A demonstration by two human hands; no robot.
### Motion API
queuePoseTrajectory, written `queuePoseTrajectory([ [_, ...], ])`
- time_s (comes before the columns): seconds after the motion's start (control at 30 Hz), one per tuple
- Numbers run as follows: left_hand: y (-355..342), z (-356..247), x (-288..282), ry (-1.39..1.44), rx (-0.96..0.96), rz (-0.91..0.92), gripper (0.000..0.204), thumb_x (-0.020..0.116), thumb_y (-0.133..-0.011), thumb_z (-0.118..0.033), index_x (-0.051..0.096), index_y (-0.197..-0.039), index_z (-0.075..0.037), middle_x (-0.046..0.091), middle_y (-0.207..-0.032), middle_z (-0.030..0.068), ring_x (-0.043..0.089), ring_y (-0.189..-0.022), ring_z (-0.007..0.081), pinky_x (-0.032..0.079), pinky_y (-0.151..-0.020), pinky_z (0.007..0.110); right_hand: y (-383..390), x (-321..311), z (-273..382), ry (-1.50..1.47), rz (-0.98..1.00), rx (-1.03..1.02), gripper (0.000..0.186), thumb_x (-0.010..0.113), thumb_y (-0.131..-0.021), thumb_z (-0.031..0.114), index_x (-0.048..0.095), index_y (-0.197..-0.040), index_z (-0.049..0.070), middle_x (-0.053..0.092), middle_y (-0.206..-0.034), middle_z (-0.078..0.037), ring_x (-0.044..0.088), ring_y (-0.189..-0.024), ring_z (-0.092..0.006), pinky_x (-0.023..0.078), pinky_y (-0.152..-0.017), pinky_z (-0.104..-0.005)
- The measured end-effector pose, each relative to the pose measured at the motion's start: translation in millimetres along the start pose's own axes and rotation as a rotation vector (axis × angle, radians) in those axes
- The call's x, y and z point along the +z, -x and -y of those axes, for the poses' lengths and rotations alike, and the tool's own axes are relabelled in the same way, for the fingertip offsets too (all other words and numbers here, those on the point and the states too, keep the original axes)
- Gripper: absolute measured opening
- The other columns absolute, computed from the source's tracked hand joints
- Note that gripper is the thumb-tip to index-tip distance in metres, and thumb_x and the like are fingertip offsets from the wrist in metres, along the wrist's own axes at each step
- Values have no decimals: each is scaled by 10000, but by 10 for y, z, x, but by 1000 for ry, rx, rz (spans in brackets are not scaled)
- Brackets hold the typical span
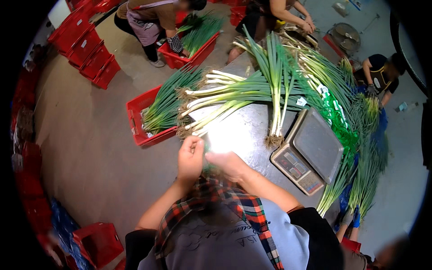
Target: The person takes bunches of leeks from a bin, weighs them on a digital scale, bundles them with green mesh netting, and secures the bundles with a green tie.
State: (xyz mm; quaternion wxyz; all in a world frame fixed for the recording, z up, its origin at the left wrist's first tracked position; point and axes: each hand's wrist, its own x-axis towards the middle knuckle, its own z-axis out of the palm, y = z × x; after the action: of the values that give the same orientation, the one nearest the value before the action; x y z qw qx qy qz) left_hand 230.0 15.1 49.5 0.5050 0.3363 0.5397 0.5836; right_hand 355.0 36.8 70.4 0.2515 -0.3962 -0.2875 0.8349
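Hands (190,158) (228,163) are held together at the table's (247,135) near edge, fingers curled; whether something is gripped cannot be told. Leeks (225,101) lie near; a reach is needed.

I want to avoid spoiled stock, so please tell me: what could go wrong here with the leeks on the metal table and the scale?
1. Some leeks lie with their root ends at the edge of the metal table; a nudge might drop them to the floor.
2. One bunch of leeks ends right beside the scale, so it may touch the platform and distort a reading.
3. The left hand and right hand work close together in glare, so what they grip is hard to see.
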Motion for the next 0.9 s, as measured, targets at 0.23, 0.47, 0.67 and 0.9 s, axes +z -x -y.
queuePoseTrajectory([
  [0.23,79,-340,292,-606,273,193,431,727,-621,-164,382,-846,-33,413,-708,58,425,-642,143,376,-568,286,-104,-25,45,-252,-105,-156,169,592,-818,186,512,-791,39,538,-715,-16,494,-602,-78,396,-519,-187],
  [0.47,-19,-208,253,-138,-182,439,198,615,-768,-84,424,-810,-56,459,-656,-29,430,-582,30,352,-499,162,54,-235,81,-322,-4,-171,237,576,-820,282,485,-796,65,530,-681,-41,518,-568,-133,463,-577,-242],
  [0.67,-240,-229,117,654,-346,151,120,399,-896,-109,440,-796,-57,537,-786,97,569,-760,233,490,-723,375,76,-477,72,504,-263,-444,289,652,-739,54,391,-622,94,389,-501,45,359,-432,-34,273,-378,-198],
  [0.9,-190,-420,83,129,-231,330,94,506,-843,-194,455,-886,-128,427,-657,1,346,-481,50,296,-425,195,-161,-906,179,-276,-512,-361,89,493,-854,135,497,-812,57,413,-541,6,430,-484,-95,383,-470,-246],
])
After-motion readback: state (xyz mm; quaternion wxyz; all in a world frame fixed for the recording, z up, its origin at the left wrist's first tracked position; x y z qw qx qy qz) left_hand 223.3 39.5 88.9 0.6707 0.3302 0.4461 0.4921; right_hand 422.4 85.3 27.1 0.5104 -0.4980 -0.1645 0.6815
